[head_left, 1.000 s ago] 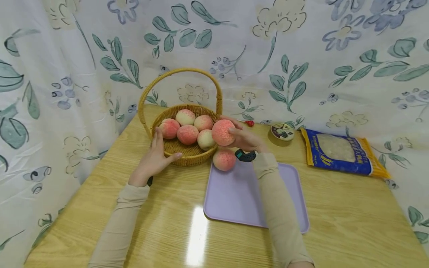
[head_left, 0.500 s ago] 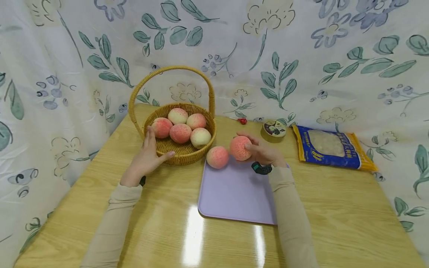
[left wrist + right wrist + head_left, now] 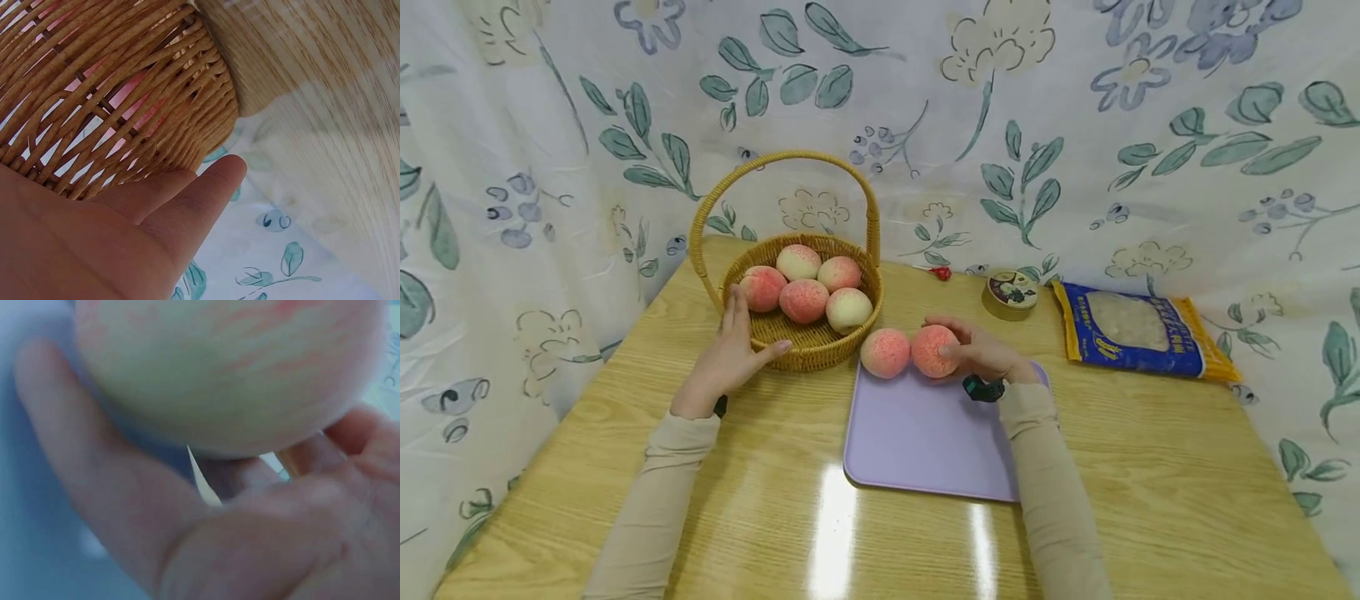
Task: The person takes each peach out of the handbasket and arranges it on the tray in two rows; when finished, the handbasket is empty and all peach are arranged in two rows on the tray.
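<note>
My right hand (image 3: pixel 983 353) grips a pink peach (image 3: pixel 931 352) at the upper part of the lilac tray (image 3: pixel 925 437). In the right wrist view, fingers and thumb lie around that peach's pale side. Just left of it, a second peach (image 3: pixel 886 353) sits at the tray's upper left corner. My left hand (image 3: pixel 721 367) rests against the left side of a wicker basket (image 3: pixel 808 360), fingers straight and the thumb near its front rim. The left wrist view shows two straight fingers along the woven wall (image 3: pixel 156 94). Several peaches (image 3: pixel 804 301) lie inside the basket.
A tall arched handle (image 3: pixel 790 156) rises over the basket. Behind the tray are a red-headed lollipop (image 3: pixel 940 272) and a round tin (image 3: pixel 1011 294). A blue and yellow food packet (image 3: pixel 1142 332) lies at the right. A floral curtain (image 3: pixel 917 108) hangs behind the wooden table (image 3: pixel 760 500).
From beside the basket's right rim, my right hand has carried the peach right and down to the tray, beside the other peach. My left hand has stayed at the basket.
</note>
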A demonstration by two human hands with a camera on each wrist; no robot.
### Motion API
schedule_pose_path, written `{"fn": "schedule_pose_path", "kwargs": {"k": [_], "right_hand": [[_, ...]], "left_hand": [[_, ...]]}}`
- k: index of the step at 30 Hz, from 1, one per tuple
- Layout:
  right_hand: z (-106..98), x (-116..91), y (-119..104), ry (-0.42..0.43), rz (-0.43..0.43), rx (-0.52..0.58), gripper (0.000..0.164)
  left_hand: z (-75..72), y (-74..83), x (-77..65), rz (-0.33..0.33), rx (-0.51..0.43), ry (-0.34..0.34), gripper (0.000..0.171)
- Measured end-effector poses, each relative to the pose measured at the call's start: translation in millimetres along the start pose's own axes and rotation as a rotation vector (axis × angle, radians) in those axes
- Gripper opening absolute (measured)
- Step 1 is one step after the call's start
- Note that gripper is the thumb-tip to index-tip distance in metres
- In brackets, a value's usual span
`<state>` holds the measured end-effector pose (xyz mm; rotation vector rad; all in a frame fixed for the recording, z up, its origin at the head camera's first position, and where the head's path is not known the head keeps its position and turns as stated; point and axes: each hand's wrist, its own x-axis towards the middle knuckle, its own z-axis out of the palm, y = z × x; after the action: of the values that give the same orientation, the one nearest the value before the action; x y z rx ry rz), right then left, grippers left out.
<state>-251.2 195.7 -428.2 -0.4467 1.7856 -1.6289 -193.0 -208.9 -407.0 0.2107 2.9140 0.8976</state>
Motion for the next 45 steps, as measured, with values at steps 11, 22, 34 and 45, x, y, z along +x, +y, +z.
{"fn": "schedule_pose_path", "kwargs": {"k": [11,22,34,45], "right_hand": [[-3.4,-3.7,3.6,0.046,0.095,-0.121,0.067],[-7.8,-10.8,-8.7,0.130,0.039,-0.099,0.066],[10.3,23.7,-87.4,-0.038,-0.123,-0.025,0.056],[73.2,94.6,-104.4,-0.198,-0.046,0.132,0.054]], "left_hand": [[-3.6,0.5,-2.3,-0.004,0.010,0.003,0.114],[-4.2,-0.1,-2.4,-0.015,0.020,0.005,0.115],[0.4,0.3,-1.0,-0.006,0.022,0.008,0.116],[1.0,-0.5,-3.8,-0.007,0.031,0.023,0.117]]}}
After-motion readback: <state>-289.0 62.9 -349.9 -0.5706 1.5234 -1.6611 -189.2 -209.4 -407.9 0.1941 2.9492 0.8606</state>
